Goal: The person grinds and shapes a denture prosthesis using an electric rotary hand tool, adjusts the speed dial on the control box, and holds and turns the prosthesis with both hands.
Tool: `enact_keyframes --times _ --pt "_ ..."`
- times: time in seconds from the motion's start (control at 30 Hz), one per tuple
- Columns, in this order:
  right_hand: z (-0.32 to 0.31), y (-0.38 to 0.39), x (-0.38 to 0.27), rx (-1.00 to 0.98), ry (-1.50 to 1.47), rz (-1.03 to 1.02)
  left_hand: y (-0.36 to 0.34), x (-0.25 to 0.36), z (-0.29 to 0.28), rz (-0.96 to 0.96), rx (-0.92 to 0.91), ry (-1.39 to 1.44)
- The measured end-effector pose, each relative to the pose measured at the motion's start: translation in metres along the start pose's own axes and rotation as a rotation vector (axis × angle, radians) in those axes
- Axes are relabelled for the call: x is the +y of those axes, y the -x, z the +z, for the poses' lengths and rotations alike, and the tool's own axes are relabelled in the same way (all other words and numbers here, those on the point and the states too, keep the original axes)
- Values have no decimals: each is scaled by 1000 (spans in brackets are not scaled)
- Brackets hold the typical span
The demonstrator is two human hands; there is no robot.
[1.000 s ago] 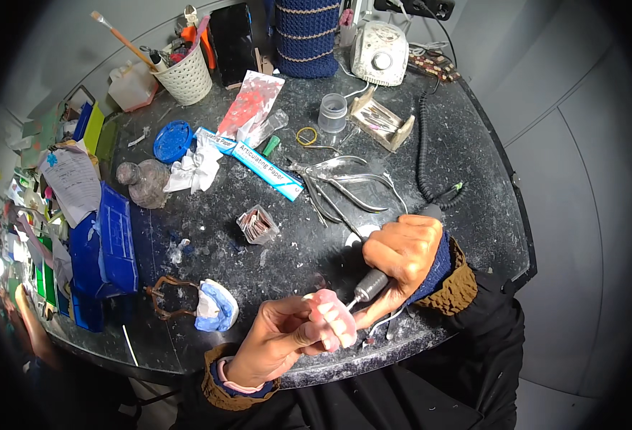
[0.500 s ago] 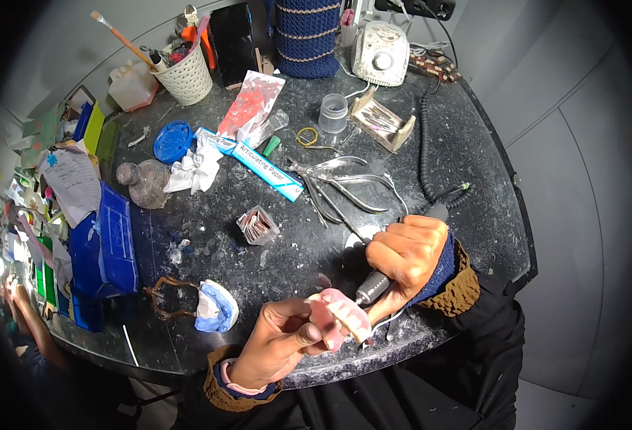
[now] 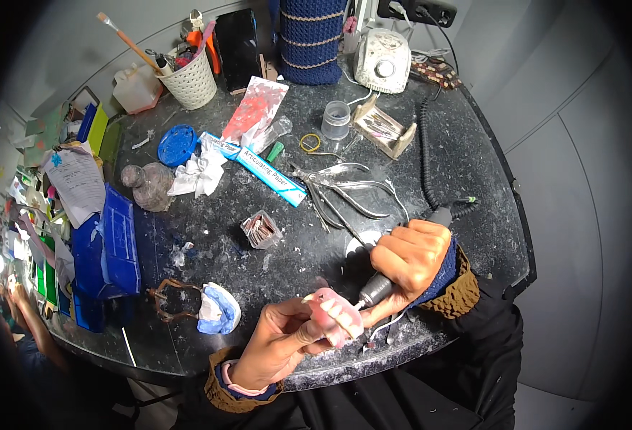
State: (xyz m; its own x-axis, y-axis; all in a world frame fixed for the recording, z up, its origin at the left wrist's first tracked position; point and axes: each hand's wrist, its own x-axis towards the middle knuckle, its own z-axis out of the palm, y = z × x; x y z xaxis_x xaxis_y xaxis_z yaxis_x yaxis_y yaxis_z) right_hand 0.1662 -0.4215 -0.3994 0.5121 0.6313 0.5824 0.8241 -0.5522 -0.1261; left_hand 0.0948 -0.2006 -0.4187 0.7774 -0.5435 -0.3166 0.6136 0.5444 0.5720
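Pink acrylic denture with a row of white teeth (image 3: pixel 334 314): located at the near edge of the round, dark speckled worktop (image 3: pixel 473 179), held above the surface and not resting on it. All positions below are given relative to this denture.

Worktop: extends away from the denture to the far wall and carries all other items.

Blue plastic trays (image 3: pixel 104 251): well to the left, stacked at the worktop's left edge.

Left hand (image 3: pixel 280 344): directly below and left. Fingers and thumb are closed around the denture's left end, teeth facing up and to the right.

Right hand (image 3: pixel 409 258): just to the upper right. Fingers are wrapped fully around a grey, pen-shaped rotary handpiece (image 3: pixel 377 288). The handpiece tip points down-left and meets the denture's right end. Whether the bur is touching cannot be told.

White woven basket of brushes and tools (image 3: pixel 185 77): far beyond, upper left.

White control unit with a round dial (image 3: pixel 382 61): far beyond, at the rear of the worktop, with a black coiled cord (image 3: pixel 425 154) running toward the right hand.

Blue-and-white plaster cast on a brown metal articulator frame (image 3: pixel 201 308): near, to the left.

Long blue-and-white cardboard box (image 3: pixel 258 166): well beyond, upper left.

Steel pliers and forceps (image 3: pixel 344 188): beyond, directly above.

Small clear jar (image 3: pixel 336 120): farther beyond the pliers.
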Motion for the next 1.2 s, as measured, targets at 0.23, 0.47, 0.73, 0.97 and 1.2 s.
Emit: enact_keyframes --times 0.23,0.47,0.73,0.97,1.2 --pt "-2 0 0 -3 19 -37 1 -11 -13 87 -87 2" --pt "-1 -1 -2 13 79 -46 1 -13 -21 128 -152 46" --pt "-1 0 -1 25 108 -66 0 -13 -19 143 -165 51" --pt "0 1 0 24 67 -85 1 -12 -18 114 -138 50" --pt "-1 2 1 -7 51 -132 -1 -14 -22 99 -186 40"
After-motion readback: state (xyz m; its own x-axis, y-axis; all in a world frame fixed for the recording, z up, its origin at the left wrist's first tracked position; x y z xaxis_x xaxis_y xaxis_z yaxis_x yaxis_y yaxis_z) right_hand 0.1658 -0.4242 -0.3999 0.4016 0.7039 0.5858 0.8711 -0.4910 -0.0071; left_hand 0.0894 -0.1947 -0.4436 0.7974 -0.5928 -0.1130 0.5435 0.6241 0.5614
